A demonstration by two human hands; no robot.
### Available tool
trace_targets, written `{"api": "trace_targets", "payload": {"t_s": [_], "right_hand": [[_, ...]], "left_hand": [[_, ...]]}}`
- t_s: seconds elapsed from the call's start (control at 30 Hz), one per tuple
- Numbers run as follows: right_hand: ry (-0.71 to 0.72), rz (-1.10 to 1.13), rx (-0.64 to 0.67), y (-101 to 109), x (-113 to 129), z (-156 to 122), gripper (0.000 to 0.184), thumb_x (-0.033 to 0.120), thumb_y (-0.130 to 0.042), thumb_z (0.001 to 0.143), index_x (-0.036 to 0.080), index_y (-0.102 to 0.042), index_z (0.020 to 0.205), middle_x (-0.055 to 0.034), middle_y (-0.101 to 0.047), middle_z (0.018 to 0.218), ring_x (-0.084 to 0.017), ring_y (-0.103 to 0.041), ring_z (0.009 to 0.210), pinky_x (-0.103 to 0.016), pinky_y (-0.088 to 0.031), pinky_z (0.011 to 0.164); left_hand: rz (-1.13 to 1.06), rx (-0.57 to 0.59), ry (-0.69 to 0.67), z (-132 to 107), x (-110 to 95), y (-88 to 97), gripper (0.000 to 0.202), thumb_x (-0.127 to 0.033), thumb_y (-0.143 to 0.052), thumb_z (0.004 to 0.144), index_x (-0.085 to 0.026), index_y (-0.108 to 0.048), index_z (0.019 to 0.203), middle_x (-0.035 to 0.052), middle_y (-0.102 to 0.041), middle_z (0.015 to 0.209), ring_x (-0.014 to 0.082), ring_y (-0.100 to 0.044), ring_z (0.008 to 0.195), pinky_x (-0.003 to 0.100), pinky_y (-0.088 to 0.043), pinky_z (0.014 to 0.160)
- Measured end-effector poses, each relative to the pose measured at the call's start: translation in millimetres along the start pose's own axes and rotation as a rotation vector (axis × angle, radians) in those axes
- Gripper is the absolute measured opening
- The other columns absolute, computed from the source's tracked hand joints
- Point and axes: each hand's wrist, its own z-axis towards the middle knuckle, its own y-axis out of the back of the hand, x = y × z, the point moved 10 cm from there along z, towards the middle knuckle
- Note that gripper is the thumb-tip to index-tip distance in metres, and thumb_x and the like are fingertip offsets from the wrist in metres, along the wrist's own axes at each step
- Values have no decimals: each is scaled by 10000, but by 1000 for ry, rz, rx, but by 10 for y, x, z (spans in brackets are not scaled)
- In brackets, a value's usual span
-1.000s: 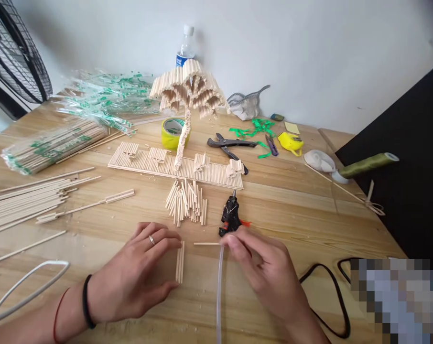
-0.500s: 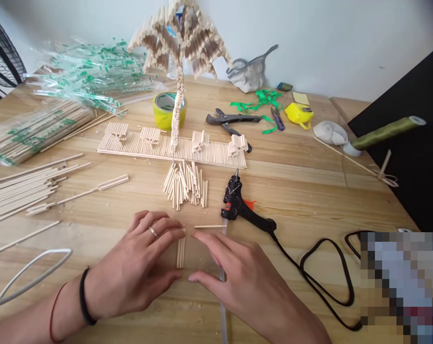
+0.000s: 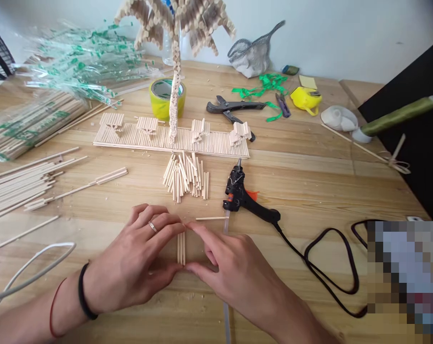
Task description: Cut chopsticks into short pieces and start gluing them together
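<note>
A few short wooden sticks [image 3: 181,248] lie side by side on the table, pointing away from me. My left hand [image 3: 137,258] curves round them from the left, index fingertip at their far ends and thumb at their near ends. From the right, my right hand [image 3: 234,267] meets the same ends with its index finger and thumb. One loose stick [image 3: 212,219] lies just beyond my right hand. Farther off is a pile of short sticks [image 3: 186,177], with a black glue gun [image 3: 240,191] to its right.
A stick-built platform [image 3: 173,143] carries a tall palm-like tree [image 3: 175,71] and small stick pieces. Behind it stand yellow tape [image 3: 162,107] and black cutters [image 3: 234,107]. Long sticks [image 3: 19,186] and plastic wrappers [image 3: 83,67] lie left; the black cord [image 3: 327,229] loops right.
My right hand has closed in leftward, its index finger and thumb now touching the ends of the sticks. My left hand stays around them. The view has shifted slightly.
</note>
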Motion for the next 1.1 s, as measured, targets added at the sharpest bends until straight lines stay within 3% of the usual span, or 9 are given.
{"api": "trace_targets", "payload": {"t_s": [0.2,0.43,0.63,0.9,1.1], "right_hand": [[-7,-9,40,-17,4,8,537,234,-919,728,191,-655,1192,48,-678,671,-171,-634,547,-293,-420,541],[3,9,15,6,22,23,605,213,-909,741,194,-634,1279,67,-656,632,-154,-608,503,-281,-410,532],[-3,22,-1,-10,15,32,626,215,-923,719,187,-636,1274,65,-651,636,-155,-612,509,-282,-405,530],[-37,6,-9,-7,-13,30,493,221,-908,718,181,-671,1149,52,-652,638,-157,-590,501,-285,-388,520],[-32,13,-8,12,0,51,490,216,-900,728,182,-666,1157,64,-632,612,-143,-566,482,-270,-376,511]], "left_hand": [[32,55,12,-7,-24,-41,486,-204,-681,913,-196,-508,1367,102,-640,1291,318,-485,1227,512,-381,1050],[68,51,89,7,63,-24,408,-356,-712,912,-195,-557,1253,111,-601,1245,311,-508,1131,504,-428,975],[59,48,95,3,39,-23,369,-328,-709,904,-210,-582,1230,97,-600,1230,307,-502,1123,508,-428,964],[65,57,107,51,39,-3,299,-329,-704,904,-218,-620,1168,93,-603,1216,306,-501,1095,504,-433,921],[63,36,125,41,77,-10,383,-327,-751,867,-221,-618,1211,86,-623,1218,310,-501,1107,519,-415,947]]}}
